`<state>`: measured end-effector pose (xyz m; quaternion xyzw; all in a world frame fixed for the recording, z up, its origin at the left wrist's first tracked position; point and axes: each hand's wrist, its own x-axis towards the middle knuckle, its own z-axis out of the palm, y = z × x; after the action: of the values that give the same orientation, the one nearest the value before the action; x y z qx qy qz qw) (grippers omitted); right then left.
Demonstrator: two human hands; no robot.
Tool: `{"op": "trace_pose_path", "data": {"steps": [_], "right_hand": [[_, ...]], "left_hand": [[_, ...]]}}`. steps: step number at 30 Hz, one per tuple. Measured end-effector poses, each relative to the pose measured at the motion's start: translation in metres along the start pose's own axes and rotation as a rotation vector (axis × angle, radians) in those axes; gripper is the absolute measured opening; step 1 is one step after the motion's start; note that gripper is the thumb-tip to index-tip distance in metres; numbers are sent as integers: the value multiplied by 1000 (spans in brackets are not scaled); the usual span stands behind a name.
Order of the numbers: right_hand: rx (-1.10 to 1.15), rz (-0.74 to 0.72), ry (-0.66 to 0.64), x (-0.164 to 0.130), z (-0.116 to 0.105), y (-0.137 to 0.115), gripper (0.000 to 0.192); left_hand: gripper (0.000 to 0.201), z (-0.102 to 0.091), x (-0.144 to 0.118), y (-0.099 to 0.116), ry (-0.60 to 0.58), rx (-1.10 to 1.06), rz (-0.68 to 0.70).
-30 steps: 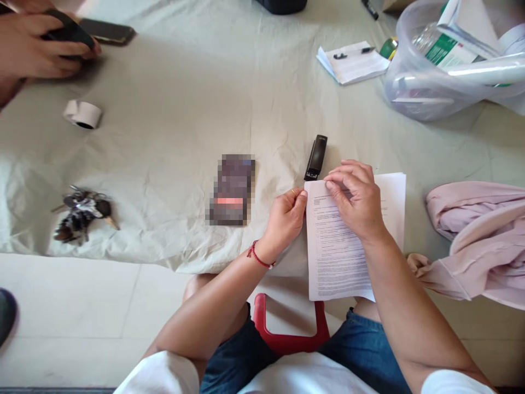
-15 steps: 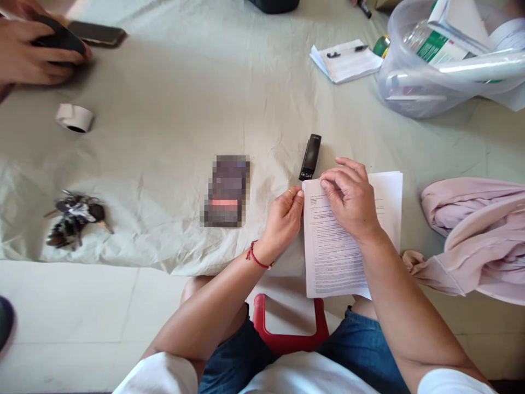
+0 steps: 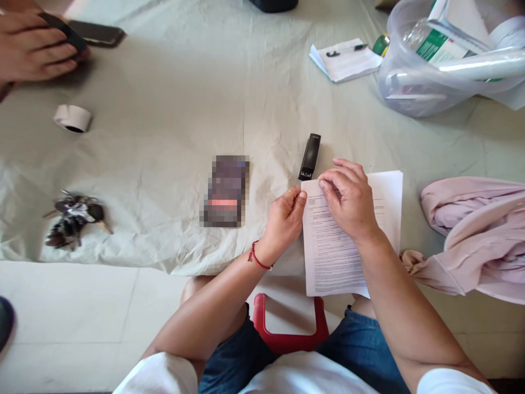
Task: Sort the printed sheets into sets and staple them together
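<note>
Papers (image 3: 336, 268) overhang the near edge of the table (image 3: 164, 109) just beside the stapler (image 3: 310, 157), left hand (image 3: 284, 218) pinching the upper-left corner, right hand (image 3: 348, 202) gripping the top edge between thumb and fingers; light, even pressure should keep edges flush.

Passage over open cloth (image 3: 159, 120) left of the phone (image 3: 225, 189), but a stapler (image 3: 310, 156) just beyond the papers (image 3: 334, 257).

Pink cloth (image 3: 471, 241), clear tub (image 3: 394, 71), white roll (image 3: 73, 116), probably keys (image 3: 77, 216).
</note>
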<state>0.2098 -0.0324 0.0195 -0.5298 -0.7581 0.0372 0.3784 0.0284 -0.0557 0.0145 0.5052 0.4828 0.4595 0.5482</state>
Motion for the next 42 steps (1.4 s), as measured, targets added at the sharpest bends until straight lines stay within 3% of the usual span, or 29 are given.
{"op": "trace_pose_path", "data": {"steps": [5,15,24,42], "right_hand": [[-24,-15,36,-3,2,-8,26],[-79,-48,-22,-7,3,-18,34],[-46,-23,-52,-6,4,-20,36],[-26,-34,-56,-10,7,-20,35]], "left_hand": [[38,0,1,0,27,-9,24],[46,1,2,0,58,3,62],[35,2,3,3,65,15,59],[46,1,3,-5,56,95,83]]}}
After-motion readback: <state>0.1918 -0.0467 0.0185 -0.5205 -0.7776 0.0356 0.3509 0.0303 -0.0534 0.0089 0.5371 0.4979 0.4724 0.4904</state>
